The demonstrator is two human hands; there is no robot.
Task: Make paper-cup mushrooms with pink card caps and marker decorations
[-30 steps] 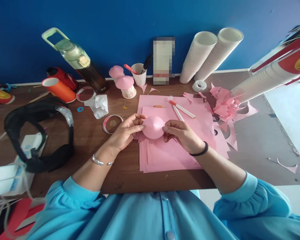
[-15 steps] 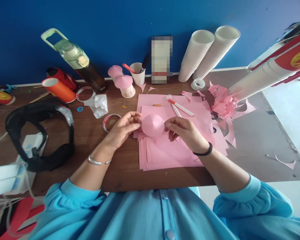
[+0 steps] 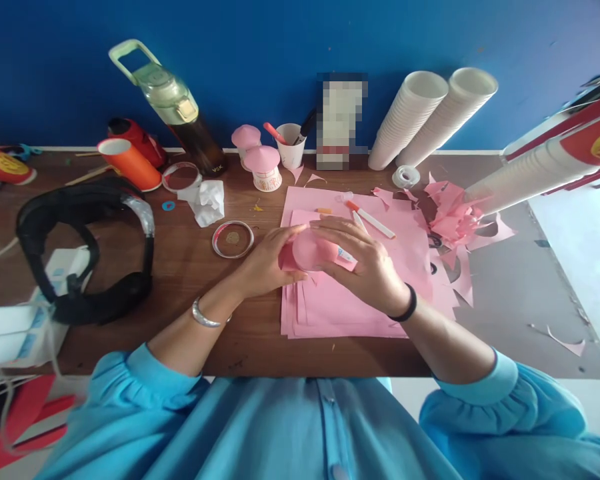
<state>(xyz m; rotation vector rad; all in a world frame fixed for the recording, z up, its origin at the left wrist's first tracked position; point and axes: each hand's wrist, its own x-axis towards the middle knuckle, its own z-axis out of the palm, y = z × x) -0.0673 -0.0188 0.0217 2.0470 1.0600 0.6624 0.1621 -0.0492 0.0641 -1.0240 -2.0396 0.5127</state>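
Over the stacked pink paper sheets [image 3: 370, 313], a pink paper cone [image 3: 307, 250] sits between my two hands. My left hand [image 3: 265, 260] curves round its left side, thumb below and fingers above. From the right, my right hand [image 3: 357, 257] reaches over the cone with bent fingers and thumb, covering part of it. A small white piece with blue marks [image 3: 347, 255] shows beside the right fingers; its kind is hard to make out. An orange-and-white marker [image 3: 373, 220] lies on the sheets beyond my hands.
Two cups with pink cone roofs [image 3: 263, 163] stand at the back beside a cup of pens [image 3: 291, 147]. Stacked paper cups [image 3: 410, 120] lean on the wall. Pink scraps [image 3: 455, 213] lie right. A tape roll [image 3: 233, 239], bottle [image 3: 195, 127] and black headset [image 3: 85, 260] are left.
My right hand has moved from pinching the cone's right edge to over its top. My left fingers have closed farther round its left side. The view has shifted slightly.
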